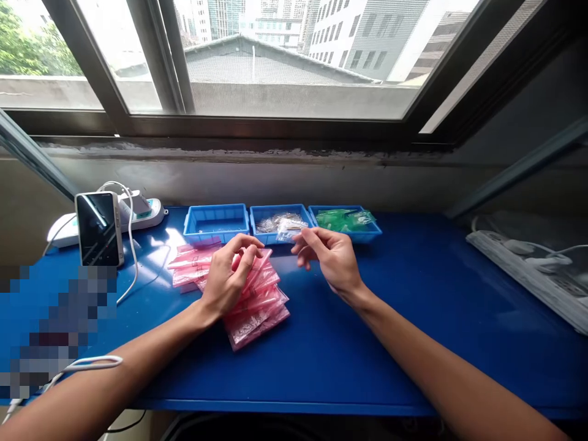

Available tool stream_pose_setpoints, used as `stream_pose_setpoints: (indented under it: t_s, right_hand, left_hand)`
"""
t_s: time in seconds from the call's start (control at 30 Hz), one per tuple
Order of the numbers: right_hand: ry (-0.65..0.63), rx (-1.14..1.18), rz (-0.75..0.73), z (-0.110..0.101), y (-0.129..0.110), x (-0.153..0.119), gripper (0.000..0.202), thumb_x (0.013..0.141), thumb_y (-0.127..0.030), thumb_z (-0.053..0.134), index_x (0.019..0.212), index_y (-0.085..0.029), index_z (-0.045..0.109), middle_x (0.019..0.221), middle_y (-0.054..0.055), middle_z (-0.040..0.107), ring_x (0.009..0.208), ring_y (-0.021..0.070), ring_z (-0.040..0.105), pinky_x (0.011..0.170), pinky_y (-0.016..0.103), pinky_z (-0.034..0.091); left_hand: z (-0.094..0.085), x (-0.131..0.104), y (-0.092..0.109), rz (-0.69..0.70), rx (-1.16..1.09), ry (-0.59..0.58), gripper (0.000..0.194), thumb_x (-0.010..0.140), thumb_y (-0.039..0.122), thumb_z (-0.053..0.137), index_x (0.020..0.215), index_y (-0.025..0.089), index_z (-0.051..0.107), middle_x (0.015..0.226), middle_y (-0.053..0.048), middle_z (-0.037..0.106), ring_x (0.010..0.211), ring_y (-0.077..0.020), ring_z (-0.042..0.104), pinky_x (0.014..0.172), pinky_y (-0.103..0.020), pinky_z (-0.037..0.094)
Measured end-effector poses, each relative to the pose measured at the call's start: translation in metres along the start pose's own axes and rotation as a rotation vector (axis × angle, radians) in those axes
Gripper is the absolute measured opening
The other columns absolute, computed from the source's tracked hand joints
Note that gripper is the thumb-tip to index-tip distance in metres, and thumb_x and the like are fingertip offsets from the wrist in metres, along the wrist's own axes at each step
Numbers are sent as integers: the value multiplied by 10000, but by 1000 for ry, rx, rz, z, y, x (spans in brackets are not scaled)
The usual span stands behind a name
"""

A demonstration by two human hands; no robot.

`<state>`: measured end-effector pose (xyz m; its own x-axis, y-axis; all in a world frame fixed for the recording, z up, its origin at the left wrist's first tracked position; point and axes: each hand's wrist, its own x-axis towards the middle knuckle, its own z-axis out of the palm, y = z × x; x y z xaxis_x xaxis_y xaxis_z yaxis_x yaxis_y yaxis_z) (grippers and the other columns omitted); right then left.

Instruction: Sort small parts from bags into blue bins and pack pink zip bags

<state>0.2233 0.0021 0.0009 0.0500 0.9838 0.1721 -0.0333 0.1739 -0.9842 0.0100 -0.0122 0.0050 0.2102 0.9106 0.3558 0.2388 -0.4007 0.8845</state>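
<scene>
My left hand [229, 272] hovers over or rests on a pile of pink plastic bags [257, 312], its fingers loosely bent and nothing visible held in them. Dark print shows on some of the bags. Just in front of the middle blue bin [301, 211], my right hand [333, 257] pinches a small clear plastic packet [290, 228] between thumb and forefinger. What the packet contains is too small to make out. More clear packets [275, 222] lie in that bin.
A blue bin [215, 234] stands left of the middle one; the right bin [374, 233] holds green bags [342, 219]. A phone [97, 229] leans by a power strip [64, 231] at left. Another power strip [528, 269] lies at right. A white cable [133, 257] crosses the blue table [367, 361].
</scene>
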Motion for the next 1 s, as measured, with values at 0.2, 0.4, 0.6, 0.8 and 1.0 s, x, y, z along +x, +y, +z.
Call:
stream_pose_setpoints:
  t_s: [0.2, 0.4, 0.6, 0.8, 1.0]
  right_hand:
    - [-74, -44, 67, -5, 10, 10, 504, 853, -611, 758, 1041, -145, 791, 921, 113, 811, 564, 152, 722, 421, 207, 521]
    - [-294, -256, 220, 1, 10, -2, 369, 874, -441, 758, 1025, -106, 792, 803, 96, 790, 414, 94, 620, 340, 168, 434]
    - [-381, -56, 408, 9, 11, -1, 390, 852, -422, 783, 1078, -106, 808, 825, 108, 797, 511, 143, 707, 357, 172, 449]
    - [-285, -144, 305, 2, 11, -4, 371, 858, -467, 797, 997, -128, 858, 786, 105, 812, 514, 139, 689, 442, 211, 516]
    - [-80, -107, -117, -10, 2, -11, 152, 827, -331, 859, 832, -180, 843, 731, 56, 797, 609, 178, 740, 605, 275, 623]
  left_hand:
    - [-1, -1, -1, 18, 14, -12, 248, 1063, 347, 493, 1025, 183, 674, 936, -48, 724, 876, -194, 680, 802, -306, 506]
    - [-1, -1, -2, 40, 0, -16, 242, 1064, 351, 506, 1024, 182, 675, 926, -41, 711, 862, -188, 676, 794, -304, 505]
    - [-1, -2, -1, 41, -8, -55, 254, 1070, 357, 498, 1026, 180, 675, 887, -40, 707, 836, -190, 668, 794, -315, 500]
    - [-2, -3, -1, 57, -10, -55, 244, 1071, 339, 502, 1018, 179, 678, 877, -37, 712, 838, -189, 676, 832, -325, 497]
    - [-2, -1, 1, 47, 28, -40, 230, 1059, 317, 517, 994, 183, 692, 910, -38, 738, 855, -187, 687, 797, -311, 506]
